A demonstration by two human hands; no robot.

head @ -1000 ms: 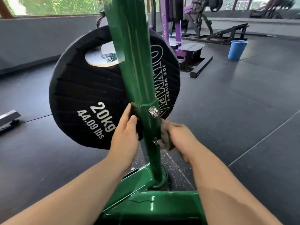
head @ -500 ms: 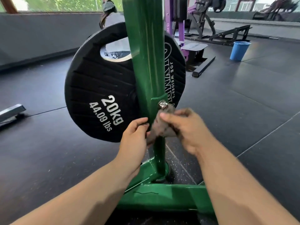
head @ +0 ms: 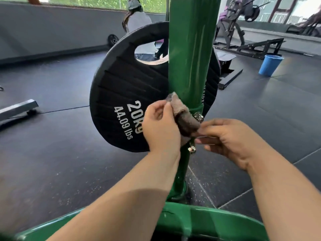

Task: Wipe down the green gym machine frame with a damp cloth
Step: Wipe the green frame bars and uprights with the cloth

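Whereas a second ago the brown cloth (head: 184, 117) was looped behind the green upright post (head: 189, 58) with one hand on each side, it now sits bunched at the post's front left edge, just beside the silver bolt (head: 198, 117). It has come off the narrow lower section and its top corner pokes up beside the thicker tube.

The left hand (head: 161, 129) grips the upper part of the cloth, fingers curled round it. The right hand (head: 232, 141) pinches the lower end between thumb and fingertips, close to a smaller nut (head: 192, 149) lower on the post. Both hands are clenched on the cloth. The cloth appears to touch the post at the joint, though the contact is partly hidden.

Behind the post hangs a black weight plate (head: 125, 101) marked 20 kg. A green base beam (head: 191, 221) crosses the bottom of the view on the dark rubber floor (head: 52, 153). A blue bucket (head: 271, 65) stands well apart, at the right.

This looks like a regrip, not a wiping stroke: the lower post around the bolt seems covered, and the cloth is being gathered for a fresh pass. Most of the tall tube above, and the base beam, probably still need wiping.
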